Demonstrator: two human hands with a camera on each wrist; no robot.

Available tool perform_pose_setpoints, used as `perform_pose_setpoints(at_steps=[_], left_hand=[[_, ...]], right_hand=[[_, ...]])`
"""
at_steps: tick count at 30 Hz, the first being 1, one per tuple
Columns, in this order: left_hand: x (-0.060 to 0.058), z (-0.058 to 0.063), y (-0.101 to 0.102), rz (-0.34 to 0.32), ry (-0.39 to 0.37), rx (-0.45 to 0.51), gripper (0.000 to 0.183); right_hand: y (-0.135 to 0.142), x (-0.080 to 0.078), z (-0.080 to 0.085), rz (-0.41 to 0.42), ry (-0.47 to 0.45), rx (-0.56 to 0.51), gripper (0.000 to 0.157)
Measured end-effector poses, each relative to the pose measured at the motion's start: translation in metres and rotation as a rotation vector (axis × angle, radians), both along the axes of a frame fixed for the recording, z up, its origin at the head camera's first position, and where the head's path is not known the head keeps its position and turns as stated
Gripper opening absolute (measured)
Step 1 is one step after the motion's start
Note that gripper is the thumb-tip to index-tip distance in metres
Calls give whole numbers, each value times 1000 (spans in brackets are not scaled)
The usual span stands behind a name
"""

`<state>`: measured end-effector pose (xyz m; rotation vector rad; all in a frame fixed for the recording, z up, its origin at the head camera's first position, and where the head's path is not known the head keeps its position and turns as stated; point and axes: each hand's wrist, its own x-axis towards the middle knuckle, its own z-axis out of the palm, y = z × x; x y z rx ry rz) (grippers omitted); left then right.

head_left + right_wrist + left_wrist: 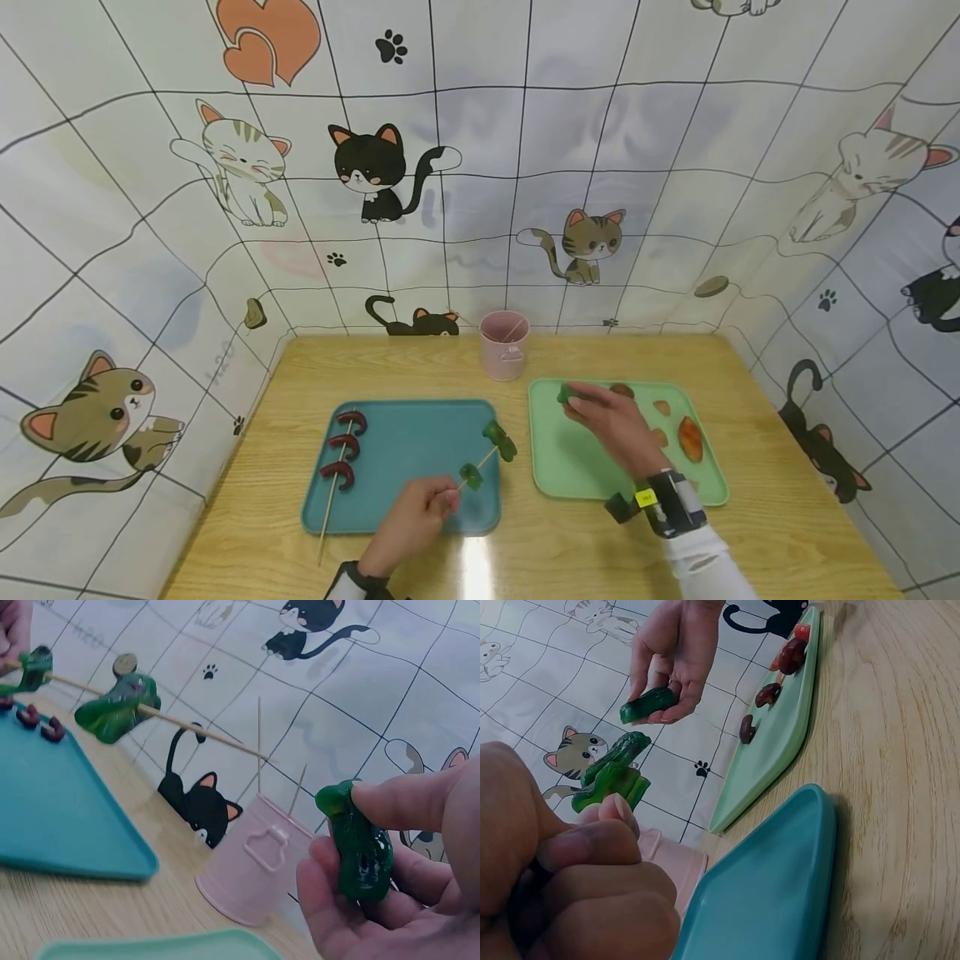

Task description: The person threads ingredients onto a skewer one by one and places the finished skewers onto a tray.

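My left hand (416,518) grips the lower part of a wooden skewer (206,733) over the blue tray's right side. Glossy green pieces that look like green pepper are threaded on it: one (471,476) by the fingers, another (118,709) farther up, with bare stick beyond to the tip. Above the light green tray, my right hand (617,423) pinches a loose green pepper-like piece (358,844) between thumb and fingers, apart from the skewer. Dark red curved pieces (345,446) sit on a second skewer (328,500), which lies on the blue tray (412,425) with its end over the edge.
At the back of the table stands a pink bucket (502,354) with thin sticks in it. The light green tray (562,475) at right carries several brown or reddish pieces and an orange-red piece (690,439). A cat-print sheet (480,192) encloses the table's back and sides.
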<state>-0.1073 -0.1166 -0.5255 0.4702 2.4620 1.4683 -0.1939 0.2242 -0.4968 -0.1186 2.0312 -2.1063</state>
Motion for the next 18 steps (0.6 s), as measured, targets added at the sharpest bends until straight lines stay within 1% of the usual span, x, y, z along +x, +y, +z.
perform_pose_setpoints(at_steps=[1, 4, 8, 14, 18], left_hand=[[0, -1, 0, -3, -5, 4, 25], [2, -2, 2, -9, -10, 14, 24], [4, -3, 4, -20, -6, 22, 23], [6, -2, 6, -39, 5, 33, 23], [6, -1, 5, -40, 7, 30, 23]], right_hand=[[-2, -1, 0, 5, -6, -51, 57], [-9, -2, -1, 8, -32, -140, 55], [-15, -3, -3, 14, -83, -214, 54], [-21, -6, -7, 23, -161, -278, 58], [-25, -6, -8, 17, -174, -290, 58]])
